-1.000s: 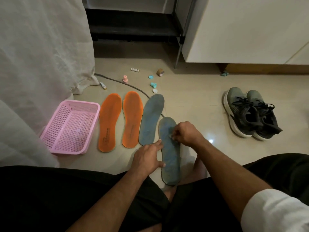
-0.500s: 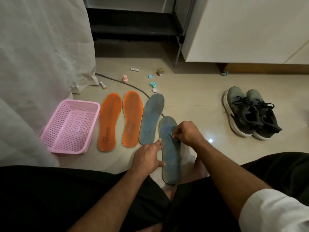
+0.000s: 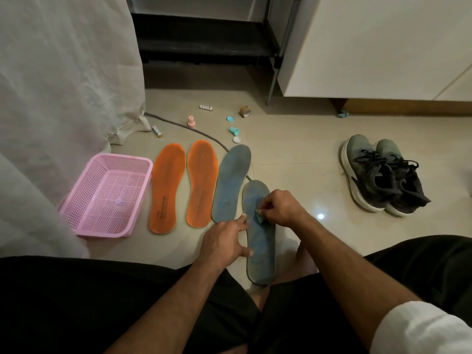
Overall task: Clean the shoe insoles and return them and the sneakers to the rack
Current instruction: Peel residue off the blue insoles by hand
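Several insoles lie on the tiled floor: two orange insoles [image 3: 167, 187] [image 3: 202, 182], a blue-grey insole [image 3: 231, 182] and, nearest me, another blue-grey insole [image 3: 261, 249]. My left hand [image 3: 224, 241] rests on this near insole's left edge with fingers spread. My right hand [image 3: 279, 206] grips a small wad of cloth [image 3: 259, 215] and presses it on the insole's upper half. A pair of dark grey sneakers [image 3: 383, 175] stands to the right. The black shoe rack [image 3: 204, 44] is at the back.
A pink plastic basket [image 3: 84, 213] sits left of the insoles beside a white cloth drape [image 3: 63, 85]. A grey cable [image 3: 199, 134], batteries, small caps and a tape roll [image 3: 245, 111] litter the floor behind. A white cabinet [image 3: 370, 47] stands at back right.
My right hand with the cloth has shifted slightly down along the near insole, a small rubbing move. The left hand and everything else stay put.
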